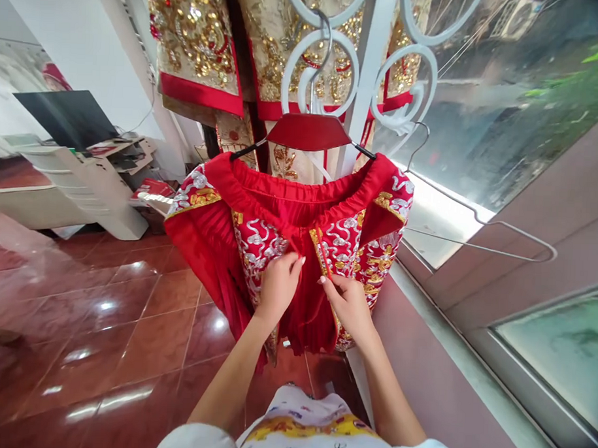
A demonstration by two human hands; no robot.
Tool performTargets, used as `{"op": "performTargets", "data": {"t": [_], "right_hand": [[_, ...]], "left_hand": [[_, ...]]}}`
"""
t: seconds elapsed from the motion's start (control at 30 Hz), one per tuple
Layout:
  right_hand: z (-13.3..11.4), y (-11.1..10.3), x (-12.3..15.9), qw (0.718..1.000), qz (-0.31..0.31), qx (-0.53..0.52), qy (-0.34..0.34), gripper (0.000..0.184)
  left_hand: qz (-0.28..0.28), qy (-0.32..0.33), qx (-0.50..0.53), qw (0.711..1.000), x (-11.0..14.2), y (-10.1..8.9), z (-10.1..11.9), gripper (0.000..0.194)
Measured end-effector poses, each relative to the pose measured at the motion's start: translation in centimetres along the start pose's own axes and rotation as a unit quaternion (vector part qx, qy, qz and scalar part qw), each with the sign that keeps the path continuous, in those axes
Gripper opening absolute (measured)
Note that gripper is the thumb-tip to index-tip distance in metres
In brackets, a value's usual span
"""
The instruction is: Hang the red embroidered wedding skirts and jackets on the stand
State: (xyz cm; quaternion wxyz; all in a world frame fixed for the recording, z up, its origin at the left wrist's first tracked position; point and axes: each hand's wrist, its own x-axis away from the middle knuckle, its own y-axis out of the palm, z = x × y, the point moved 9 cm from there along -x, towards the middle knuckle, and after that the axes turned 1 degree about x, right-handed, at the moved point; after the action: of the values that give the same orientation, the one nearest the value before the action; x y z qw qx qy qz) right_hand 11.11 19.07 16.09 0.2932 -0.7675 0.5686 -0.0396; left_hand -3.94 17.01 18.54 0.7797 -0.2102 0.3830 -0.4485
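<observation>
A red embroidered skirt [214,247] with silver and gold panels hangs from a red hanger [307,131] on a white scrolled metal rack [370,70]. My left hand [277,285] is closed, pinching the red fabric at the skirt's front opening beside a silver-embroidered panel. Just right of it, my right hand [348,304] is closed on the gold-trimmed edge of the other panel. The two hands sit a little apart at the middle of the skirt front.
Gold and red embroidered garments [197,44] hang behind on the rack. An empty wire hanger [475,223] juts out to the right over the window sill [446,340]. A white desk [99,184] with a dark monitor [67,118] stands at the left on the red tiled floor [103,335].
</observation>
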Motion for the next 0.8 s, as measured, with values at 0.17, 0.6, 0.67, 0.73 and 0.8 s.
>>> {"op": "performTargets", "data": {"t": [0.17,0.6,0.67,0.73,0.8], "right_hand": [[1.6,1.9,-0.7,0.982,-0.033,-0.18,0.054,0.035],[-0.5,4.1,0.9,0.9,-0.015,-0.421,0.109,0.024],[-0.5,4.3,1.0,0.912,-0.02,-0.396,0.108,0.026],[-0.8,4.6,1.1,0.921,-0.031,-0.376,0.098,0.028],[-1.3,4.8,1.2,0.925,-0.037,-0.369,0.085,0.031]], "left_hand": [[-0.025,-0.138,0.283,0.949,6.2,2.1,-4.9,0.023],[0.04,-0.228,0.534,0.813,8.4,1.9,-5.8,0.037],[0.095,-0.181,0.486,0.85,7.2,-0.5,-5.4,0.037],[0.107,-0.096,0.422,0.895,5.5,-2.5,-3.2,0.031],[0.097,0.007,0.338,0.936,4.0,-3.7,0.0,0.018]]}}
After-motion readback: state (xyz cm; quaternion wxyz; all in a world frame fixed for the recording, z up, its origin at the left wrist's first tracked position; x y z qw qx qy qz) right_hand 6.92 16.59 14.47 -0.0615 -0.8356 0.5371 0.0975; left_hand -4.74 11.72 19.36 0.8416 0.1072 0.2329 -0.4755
